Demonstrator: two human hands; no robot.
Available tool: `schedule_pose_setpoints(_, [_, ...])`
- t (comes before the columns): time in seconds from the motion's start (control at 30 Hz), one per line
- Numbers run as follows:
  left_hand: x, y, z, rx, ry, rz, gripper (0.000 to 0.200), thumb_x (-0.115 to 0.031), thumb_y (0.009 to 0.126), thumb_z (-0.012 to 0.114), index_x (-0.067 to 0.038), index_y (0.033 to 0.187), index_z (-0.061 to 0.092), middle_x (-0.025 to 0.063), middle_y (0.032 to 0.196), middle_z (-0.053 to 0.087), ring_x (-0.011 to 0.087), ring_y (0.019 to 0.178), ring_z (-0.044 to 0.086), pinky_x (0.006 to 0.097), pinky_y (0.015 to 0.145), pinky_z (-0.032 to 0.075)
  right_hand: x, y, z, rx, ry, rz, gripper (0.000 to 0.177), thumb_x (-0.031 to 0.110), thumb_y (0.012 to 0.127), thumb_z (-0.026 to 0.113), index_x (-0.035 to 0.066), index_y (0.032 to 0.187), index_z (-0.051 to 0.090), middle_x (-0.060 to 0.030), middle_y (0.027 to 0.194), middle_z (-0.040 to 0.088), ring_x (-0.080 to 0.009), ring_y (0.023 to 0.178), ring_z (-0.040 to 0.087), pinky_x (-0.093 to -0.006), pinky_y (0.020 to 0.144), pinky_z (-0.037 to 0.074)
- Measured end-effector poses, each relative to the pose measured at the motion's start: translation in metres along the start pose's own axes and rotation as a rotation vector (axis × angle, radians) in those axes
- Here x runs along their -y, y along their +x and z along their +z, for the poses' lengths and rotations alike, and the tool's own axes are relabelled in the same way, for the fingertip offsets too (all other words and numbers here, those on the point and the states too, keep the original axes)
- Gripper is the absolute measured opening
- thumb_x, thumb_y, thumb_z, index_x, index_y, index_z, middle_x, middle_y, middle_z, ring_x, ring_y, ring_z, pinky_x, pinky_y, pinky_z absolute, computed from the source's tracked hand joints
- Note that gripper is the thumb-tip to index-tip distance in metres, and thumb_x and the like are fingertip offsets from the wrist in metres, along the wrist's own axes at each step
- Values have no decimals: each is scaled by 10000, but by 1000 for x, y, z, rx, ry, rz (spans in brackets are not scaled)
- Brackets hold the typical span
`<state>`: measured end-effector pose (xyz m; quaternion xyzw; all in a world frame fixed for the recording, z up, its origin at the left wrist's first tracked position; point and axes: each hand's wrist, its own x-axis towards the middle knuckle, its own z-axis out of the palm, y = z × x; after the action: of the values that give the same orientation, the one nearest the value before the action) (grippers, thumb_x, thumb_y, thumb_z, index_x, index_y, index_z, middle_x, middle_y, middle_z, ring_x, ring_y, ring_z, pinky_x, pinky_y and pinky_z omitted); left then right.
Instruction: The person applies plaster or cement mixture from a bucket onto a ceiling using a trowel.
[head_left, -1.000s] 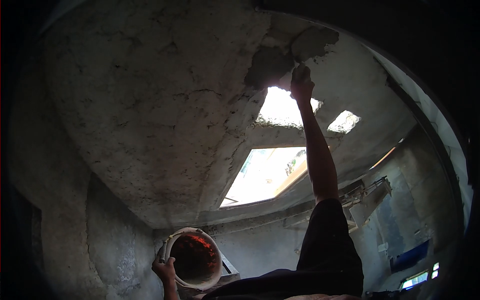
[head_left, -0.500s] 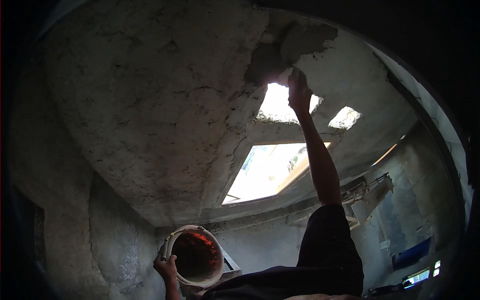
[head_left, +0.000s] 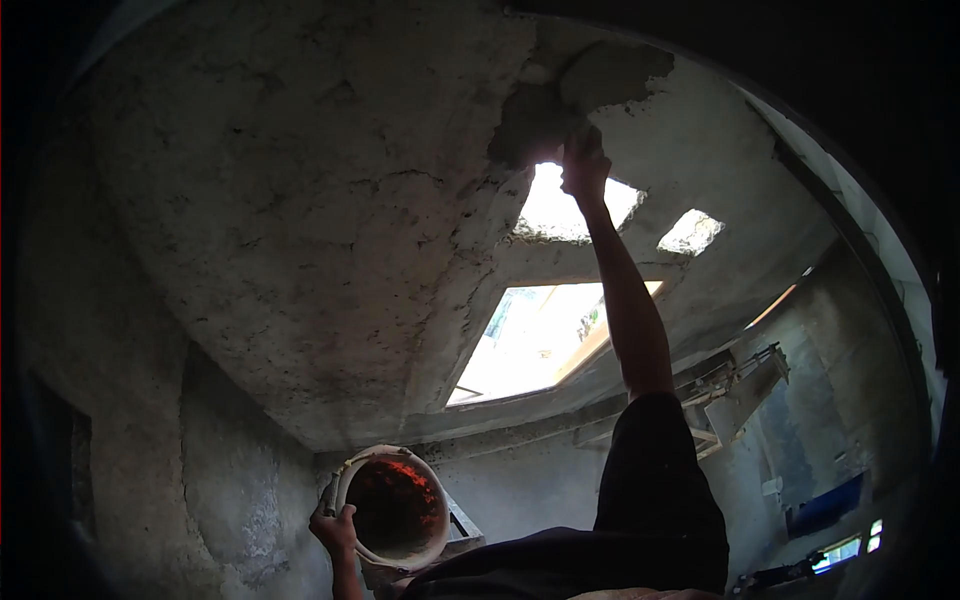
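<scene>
At the lower left, my left hand (head_left: 335,528) grips the near-left side of a bucket (head_left: 440,530), where a tool handle or bail lies against the rim. The bucket tilts with its mouth facing me; its inside is dark with red-orange patches. My right hand (head_left: 585,165) is raised high on a stretched arm, fingers closed, against dark wet mortar (head_left: 530,125) on the wall. What it holds, if anything, is lost in the shadow. Just below this hand is a bright, rough-edged opening (head_left: 560,215) in the wall.
A larger framed window opening (head_left: 530,345) and a small hole (head_left: 690,233) let in light. Cracked grey plaster (head_left: 300,230) covers the left. Wooden boards (head_left: 735,405) and a blue item (head_left: 825,505) are at the right.
My right hand has shifted slightly left and up, over the lower edge of the wet mortar. My left hand and the bucket stay nearly still.
</scene>
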<state>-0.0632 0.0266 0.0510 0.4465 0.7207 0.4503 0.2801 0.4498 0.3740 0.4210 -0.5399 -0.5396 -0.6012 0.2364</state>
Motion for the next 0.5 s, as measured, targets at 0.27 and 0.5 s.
schedule_pose_setpoints(0.27, [-1,-5,-5,-41,20,-9,274,-125,586,690,67,762,606,160,677,629,274,608,591,385,619,472,69,-122,-139,659,927,625,400,164,872,602,51,1231,466,-170,975,563,-319,759,628,-392,582,501])
schedule_pose_setpoints(0.5, [-36,-9,-21,78,-8,-165,329,-117,598,693,75,857,621,172,775,656,263,685,621,376,667,484,125,-329,-306,1089,1034,810,283,254,768,678,3,864,588,-160,707,589,-302,652,598,-412,589,460])
